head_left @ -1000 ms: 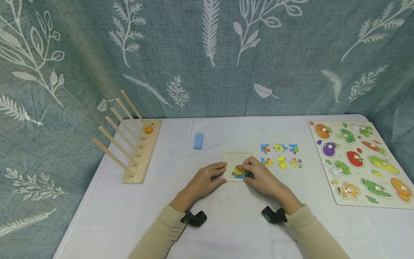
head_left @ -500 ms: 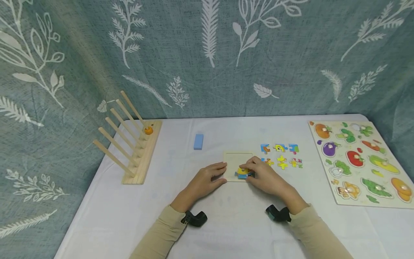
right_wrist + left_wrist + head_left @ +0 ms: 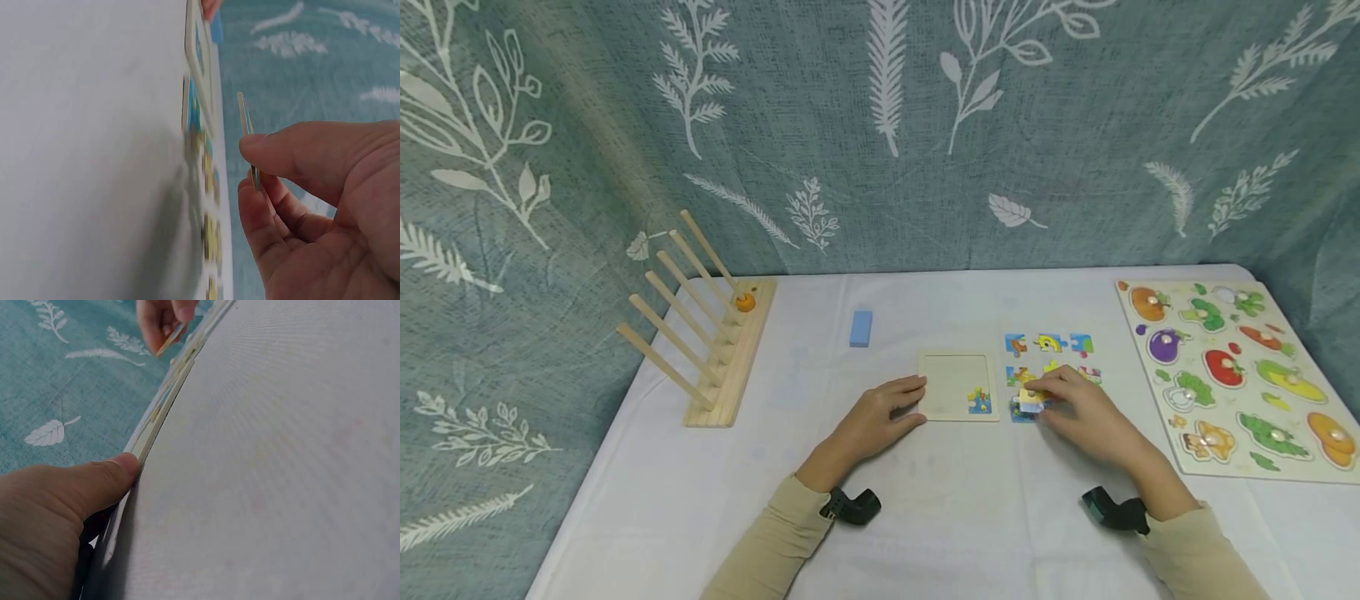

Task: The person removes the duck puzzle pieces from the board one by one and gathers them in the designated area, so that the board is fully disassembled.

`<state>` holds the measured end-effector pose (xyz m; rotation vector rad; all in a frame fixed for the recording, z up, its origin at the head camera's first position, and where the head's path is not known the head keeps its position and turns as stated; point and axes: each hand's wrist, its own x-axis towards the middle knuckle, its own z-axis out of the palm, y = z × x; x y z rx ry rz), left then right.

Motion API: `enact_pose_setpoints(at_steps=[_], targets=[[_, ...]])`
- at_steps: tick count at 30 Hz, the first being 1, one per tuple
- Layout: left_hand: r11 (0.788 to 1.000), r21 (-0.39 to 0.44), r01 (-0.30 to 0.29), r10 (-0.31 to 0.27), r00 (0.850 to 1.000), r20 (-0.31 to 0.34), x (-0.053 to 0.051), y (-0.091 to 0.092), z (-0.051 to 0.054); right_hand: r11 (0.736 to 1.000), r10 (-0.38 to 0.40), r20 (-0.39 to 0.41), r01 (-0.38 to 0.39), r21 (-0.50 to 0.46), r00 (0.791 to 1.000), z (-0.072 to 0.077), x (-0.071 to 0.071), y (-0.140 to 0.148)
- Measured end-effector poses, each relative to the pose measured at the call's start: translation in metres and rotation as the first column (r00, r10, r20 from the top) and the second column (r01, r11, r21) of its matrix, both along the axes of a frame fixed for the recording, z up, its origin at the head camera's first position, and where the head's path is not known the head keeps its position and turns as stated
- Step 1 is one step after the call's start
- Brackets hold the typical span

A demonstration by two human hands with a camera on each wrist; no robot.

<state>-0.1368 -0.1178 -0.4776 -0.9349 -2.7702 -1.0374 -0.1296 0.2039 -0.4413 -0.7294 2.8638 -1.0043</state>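
Note:
My left hand [image 3: 881, 412] rests against the left edge of a pale wooden puzzle tray [image 3: 951, 375], fingers fairly straight. In the left wrist view its thumb [image 3: 119, 469] touches the tray's edge. One blue, yellow and green jigsaw piece [image 3: 979, 402] lies in the tray's lower right corner. Right of the tray, my right hand [image 3: 1082, 412] pinches another jigsaw piece [image 3: 1032, 402], yellow and light blue, between thumb and fingers. The right wrist view shows this piece [image 3: 244, 115] edge-on, raised off the table. Beneath it lies a mostly blue piece [image 3: 1018, 414], partly covered.
Loose jigsaw pieces lie in rows behind my right hand, among them a rainbow piece [image 3: 1049, 342]. A vegetable knob puzzle board [image 3: 1232, 392] lies at the right. At the left stands a wooden peg rack [image 3: 730, 367] with an orange bead [image 3: 745, 302]. A blue block [image 3: 861, 328] lies behind the tray.
My right hand has lifted the yellow and blue jigsaw piece away from the tray and carried it right, uncovering the piece in the corner. My left hand has stayed at the tray's edge.

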Motion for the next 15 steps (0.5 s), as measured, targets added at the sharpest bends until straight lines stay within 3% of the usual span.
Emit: enact_pose_setpoints(at_steps=[8,15], targets=[[1.0,0.012,0.002,-0.002,1.0,-0.011,0.001,0.0,0.001,0.995,-0.097,0.054,0.095,0.031,0.994,-0.005,0.009,0.029],[1.0,0.014,0.01,-0.01,1.0,-0.027,0.0,0.0,-0.001,0.994,-0.103,0.059,0.101,0.038,0.993,-0.009,0.012,0.032]])
